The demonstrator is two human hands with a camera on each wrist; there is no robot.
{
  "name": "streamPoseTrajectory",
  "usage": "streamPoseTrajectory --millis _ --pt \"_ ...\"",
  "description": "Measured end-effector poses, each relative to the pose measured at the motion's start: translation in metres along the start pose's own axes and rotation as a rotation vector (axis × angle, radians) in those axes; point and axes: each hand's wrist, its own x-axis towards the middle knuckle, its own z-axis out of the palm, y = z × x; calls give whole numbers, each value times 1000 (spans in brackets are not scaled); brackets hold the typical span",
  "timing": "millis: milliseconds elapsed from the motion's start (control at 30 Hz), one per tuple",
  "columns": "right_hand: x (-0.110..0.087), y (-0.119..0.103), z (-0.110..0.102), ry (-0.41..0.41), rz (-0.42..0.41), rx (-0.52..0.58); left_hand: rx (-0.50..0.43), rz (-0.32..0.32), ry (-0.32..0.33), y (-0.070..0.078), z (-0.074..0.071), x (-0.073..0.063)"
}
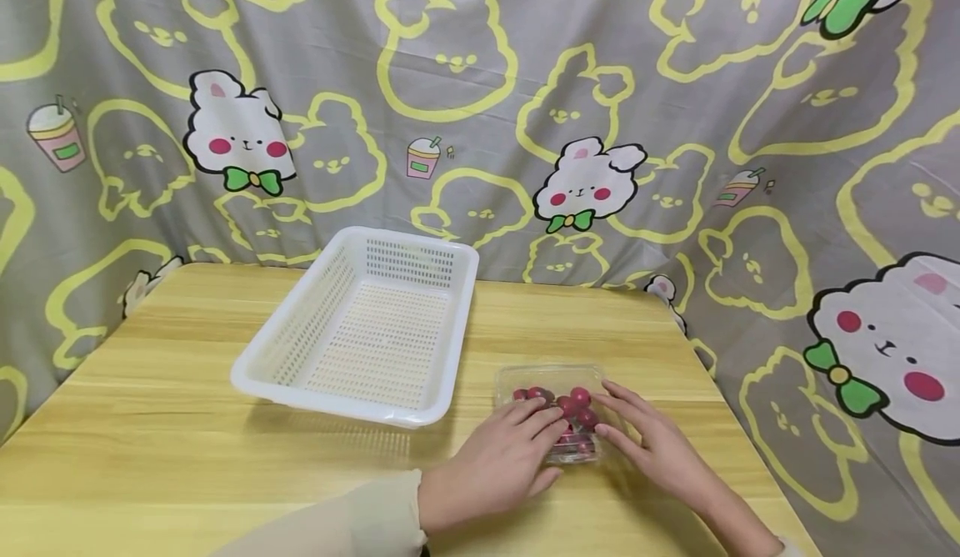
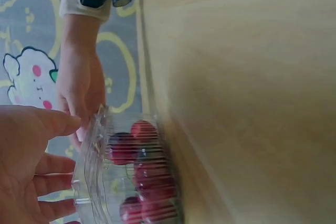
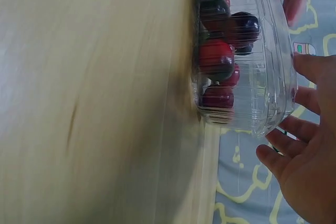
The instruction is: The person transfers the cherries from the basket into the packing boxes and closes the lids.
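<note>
A clear plastic box (image 1: 517,375) of dark red cherries (image 1: 579,397) sits on the table in front of me, right of the middle in the head view. My left hand (image 1: 498,459) lies over the box's left and near side, its fingers extended across the top. Along the right edge, my right hand (image 1: 656,444) has its spread fingertips right at the rim. In the left wrist view, the left fingers touch the lid edge (image 2: 89,182). The right wrist view has several cherries (image 3: 216,59) behind the ribbed wall, and the right fingers beside the lid.
A white perforated plastic basket (image 1: 450,373) stands to the left of the cherry box, toward the back of the wooden table (image 1: 150,424). Behind and to the right hangs a grey curtain (image 1: 480,148) with cartoon prints, close to the table edges.
</note>
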Motion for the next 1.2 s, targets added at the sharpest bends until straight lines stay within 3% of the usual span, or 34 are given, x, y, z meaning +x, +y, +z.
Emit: streamPoseTrajectory --millis 233,367,500,600,700,900,1000,1200 --pt "2 -5 1 -26 -26 33 -2 2 -91 4 4 15" --pt "1 -3 -4 -3 35 153 7 2 -134 5 6 17" --pt "-3 3 -9 -14 235 359 20 10 -145 4 6 18" --pt "-8 8 -10 -79 417 539 31 15 -151 4 6 18" --pt "-13 15 -8 -171 520 714 35 16 -151 4 5 19" --pt "-24 24 -3 -326 539 997 27 11 -78 5 3 23" --pt "-27 24 -1 -359 530 1134 36 9 -50 8 1 27" --pt "-29 26 3 -378 571 1320 46 17 -69 15 -1 38"
